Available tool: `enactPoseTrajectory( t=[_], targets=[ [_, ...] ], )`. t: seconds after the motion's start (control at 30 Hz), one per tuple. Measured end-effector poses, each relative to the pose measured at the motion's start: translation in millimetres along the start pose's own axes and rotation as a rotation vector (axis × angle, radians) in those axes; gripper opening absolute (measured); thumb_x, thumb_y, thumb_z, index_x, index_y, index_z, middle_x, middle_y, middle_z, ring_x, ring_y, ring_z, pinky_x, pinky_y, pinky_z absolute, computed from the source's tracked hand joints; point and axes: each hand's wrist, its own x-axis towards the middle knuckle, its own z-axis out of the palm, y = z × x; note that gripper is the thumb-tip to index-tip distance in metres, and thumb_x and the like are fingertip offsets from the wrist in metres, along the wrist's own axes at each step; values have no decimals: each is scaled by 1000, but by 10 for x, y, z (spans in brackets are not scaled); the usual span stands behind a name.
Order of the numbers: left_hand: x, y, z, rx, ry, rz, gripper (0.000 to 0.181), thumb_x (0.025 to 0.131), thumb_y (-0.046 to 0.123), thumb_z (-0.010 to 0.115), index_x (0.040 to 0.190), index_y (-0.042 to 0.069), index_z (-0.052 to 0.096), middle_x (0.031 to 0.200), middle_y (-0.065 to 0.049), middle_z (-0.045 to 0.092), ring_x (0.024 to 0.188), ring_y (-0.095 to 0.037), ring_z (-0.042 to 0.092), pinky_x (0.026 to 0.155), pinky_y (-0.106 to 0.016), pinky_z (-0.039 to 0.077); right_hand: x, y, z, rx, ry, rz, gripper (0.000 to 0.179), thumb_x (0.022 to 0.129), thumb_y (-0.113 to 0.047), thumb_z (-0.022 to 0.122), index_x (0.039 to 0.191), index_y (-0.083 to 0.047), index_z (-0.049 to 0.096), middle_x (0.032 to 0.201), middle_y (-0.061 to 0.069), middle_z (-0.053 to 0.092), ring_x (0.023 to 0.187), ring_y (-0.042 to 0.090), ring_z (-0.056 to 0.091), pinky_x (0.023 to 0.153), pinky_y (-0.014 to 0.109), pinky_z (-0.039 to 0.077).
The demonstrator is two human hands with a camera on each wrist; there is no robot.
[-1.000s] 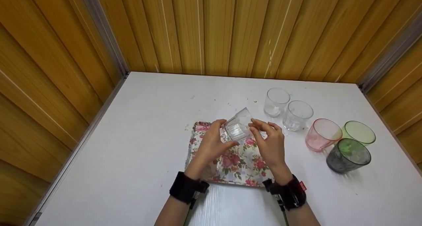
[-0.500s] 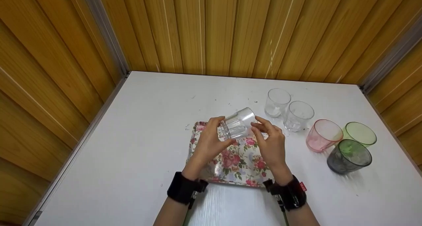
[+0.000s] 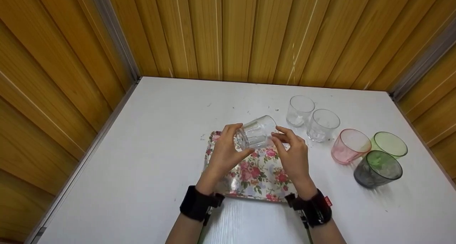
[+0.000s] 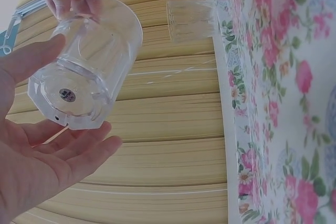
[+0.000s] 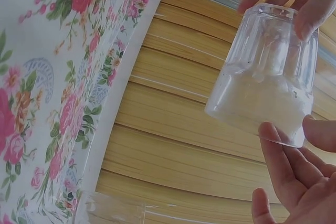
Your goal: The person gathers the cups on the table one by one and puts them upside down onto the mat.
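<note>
A clear drinking glass [image 3: 257,131], faceted toward its base, is held tilted on its side above a floral tray [image 3: 253,174]. My left hand [image 3: 225,153] grips it round the base, thumb on one side and fingers on the other. At the rim, my right hand [image 3: 294,153] pinches the glass between thumb and fingers. In the left wrist view a small dark round sticker [image 4: 67,95] shows on the underside of the base. The right wrist view has the glass [image 5: 265,72] between both hands, its mouth toward my right fingers.
Two clear glasses [image 3: 300,112] [image 3: 322,126] stand upright behind and right of the tray. Further right, a pink glass [image 3: 349,148], a green glass [image 3: 393,142] and a dark grey glass [image 3: 372,174] are grouped together. Wood-patterned panels [image 3: 235,34] enclose the white table [image 3: 142,148].
The glass has tilted further toward horizontal, its rim swinging to the right and its base to the left. My left hand has shifted slightly left and up; the right hand has barely moved.
</note>
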Motion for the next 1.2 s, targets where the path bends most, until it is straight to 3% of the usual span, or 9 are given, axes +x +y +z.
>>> enactPoseTrajectory(
  t=[0.23,0.5,0.8,1.2],
  targets=[
    [-4,5,-26,11,11,38,71,71,26,78,129,2,44,121,-10,48,107,-23,54,89,-33,48,1,1,-5,-9,-12,13,30,81,-15,68,109,-4,62,93,8,69,83,25,62,92,45,35],
    [-6,18,-47,13,30,63,71,70,24,78,129,4,44,120,-9,48,108,-23,53,91,-34,47,-9,0,11,-5,-2,27,30,80,-14,69,108,-3,63,94,11,61,81,25,63,82,41,37],
    [-7,30,-68,36,59,72,69,69,25,79,128,8,47,118,-9,49,106,-22,51,88,-35,47,-20,7,43,-20,-2,6,30,80,-11,69,107,-1,63,89,11,61,80,26,63,84,43,40],
    [-16,42,-72,57,64,76,68,71,26,78,130,10,47,119,-9,48,108,-23,50,87,-36,47,-34,-2,56,-16,-41,27,38,83,-12,66,119,-4,58,88,10,60,80,26,62,91,45,36]
  ],
)
